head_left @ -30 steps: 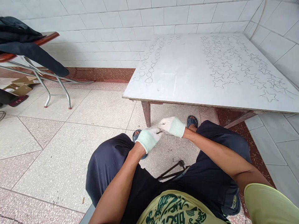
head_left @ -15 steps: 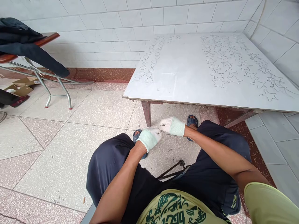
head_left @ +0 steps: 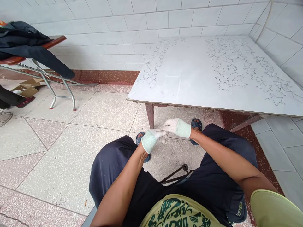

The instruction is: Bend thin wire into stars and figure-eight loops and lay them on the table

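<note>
Both my hands wear white knitted gloves with pale green cuffs, and they meet over the floor between my knees. My left hand has its fingers curled and its thumb side turned towards the other hand. The fingers of my right hand are pinched together at the left fingertips. Whatever lies between the fingertips is too small and hidden to make out. Just beyond them stands a low white-topped table. Star-shaped bent wires lie in rows on its right side, and looped figure-eight wires on its left.
A folding table with dark clothing stands at the left, near another person's foot and a cardboard box. Tiled walls close the back and right. A dark metal frame shows between my legs.
My left hand has turned, with its fingers showing lower down beneath the right fingertips. The hands stay together. The whole view has shifted slightly.
</note>
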Action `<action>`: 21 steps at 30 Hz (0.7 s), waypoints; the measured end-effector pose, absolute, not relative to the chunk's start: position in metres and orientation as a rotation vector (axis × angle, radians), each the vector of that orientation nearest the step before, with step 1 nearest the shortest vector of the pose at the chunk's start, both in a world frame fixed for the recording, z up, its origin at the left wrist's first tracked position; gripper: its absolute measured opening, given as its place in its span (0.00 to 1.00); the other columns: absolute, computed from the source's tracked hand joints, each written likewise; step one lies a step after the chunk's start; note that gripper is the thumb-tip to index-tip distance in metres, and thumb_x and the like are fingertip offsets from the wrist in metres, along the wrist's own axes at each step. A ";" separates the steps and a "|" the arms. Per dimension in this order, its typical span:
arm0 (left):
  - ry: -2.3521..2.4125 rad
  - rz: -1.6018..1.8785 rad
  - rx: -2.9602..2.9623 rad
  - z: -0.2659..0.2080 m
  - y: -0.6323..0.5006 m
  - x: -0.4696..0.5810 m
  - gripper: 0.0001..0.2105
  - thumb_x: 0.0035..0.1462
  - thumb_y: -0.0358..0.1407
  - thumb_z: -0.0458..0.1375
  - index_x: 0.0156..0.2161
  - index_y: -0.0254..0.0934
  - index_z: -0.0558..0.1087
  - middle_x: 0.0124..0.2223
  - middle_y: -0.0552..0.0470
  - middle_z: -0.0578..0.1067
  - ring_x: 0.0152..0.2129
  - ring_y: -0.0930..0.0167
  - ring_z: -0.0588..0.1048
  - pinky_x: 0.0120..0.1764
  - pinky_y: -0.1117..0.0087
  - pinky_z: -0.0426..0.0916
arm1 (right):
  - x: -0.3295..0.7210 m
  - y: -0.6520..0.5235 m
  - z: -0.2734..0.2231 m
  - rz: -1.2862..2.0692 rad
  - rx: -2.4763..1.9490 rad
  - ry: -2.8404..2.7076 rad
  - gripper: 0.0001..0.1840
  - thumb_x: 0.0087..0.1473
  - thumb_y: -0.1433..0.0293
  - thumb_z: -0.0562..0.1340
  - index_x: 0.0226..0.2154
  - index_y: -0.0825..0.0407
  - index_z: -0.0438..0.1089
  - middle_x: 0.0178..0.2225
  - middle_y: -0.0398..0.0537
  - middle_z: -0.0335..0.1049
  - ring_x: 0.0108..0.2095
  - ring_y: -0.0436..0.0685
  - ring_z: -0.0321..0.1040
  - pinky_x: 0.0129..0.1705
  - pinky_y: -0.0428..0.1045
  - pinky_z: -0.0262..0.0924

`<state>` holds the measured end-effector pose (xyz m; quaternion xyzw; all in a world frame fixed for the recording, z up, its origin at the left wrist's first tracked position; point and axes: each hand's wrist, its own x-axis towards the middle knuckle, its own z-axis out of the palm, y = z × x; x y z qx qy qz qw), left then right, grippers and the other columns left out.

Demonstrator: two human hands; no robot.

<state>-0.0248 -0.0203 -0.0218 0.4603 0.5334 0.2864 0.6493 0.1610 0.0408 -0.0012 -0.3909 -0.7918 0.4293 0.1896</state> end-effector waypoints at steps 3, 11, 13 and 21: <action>1.033 0.774 0.818 -0.024 -0.023 -0.023 0.16 0.50 0.47 0.70 0.28 0.35 0.76 0.18 0.55 0.69 0.20 0.69 0.73 0.43 0.56 0.75 | 0.159 0.035 0.006 1.195 -1.142 -2.166 0.10 0.63 0.67 0.64 0.32 0.52 0.81 0.36 0.44 0.82 0.38 0.53 0.76 0.42 0.45 0.62; 0.851 0.764 0.584 -0.033 -0.024 -0.026 0.15 0.48 0.41 0.71 0.22 0.36 0.71 0.17 0.58 0.65 0.20 0.70 0.74 0.47 0.53 0.76 | 0.157 0.030 0.019 1.190 -1.147 -2.169 0.10 0.63 0.69 0.64 0.33 0.52 0.81 0.38 0.46 0.83 0.40 0.55 0.78 0.45 0.47 0.65; 0.861 0.773 0.615 -0.034 -0.024 -0.025 0.16 0.48 0.42 0.71 0.22 0.35 0.71 0.18 0.57 0.66 0.20 0.70 0.74 0.46 0.53 0.76 | 0.156 0.031 0.018 1.191 -1.168 -2.179 0.10 0.63 0.69 0.64 0.33 0.52 0.81 0.37 0.47 0.83 0.40 0.55 0.78 0.44 0.46 0.65; 0.922 0.813 0.725 -0.017 -0.025 -0.024 0.17 0.46 0.45 0.72 0.25 0.36 0.71 0.18 0.59 0.65 0.20 0.72 0.71 0.44 0.54 0.76 | 0.158 0.032 0.016 1.239 -1.201 -2.115 0.13 0.63 0.64 0.62 0.32 0.51 0.80 0.37 0.47 0.83 0.40 0.56 0.78 0.44 0.48 0.67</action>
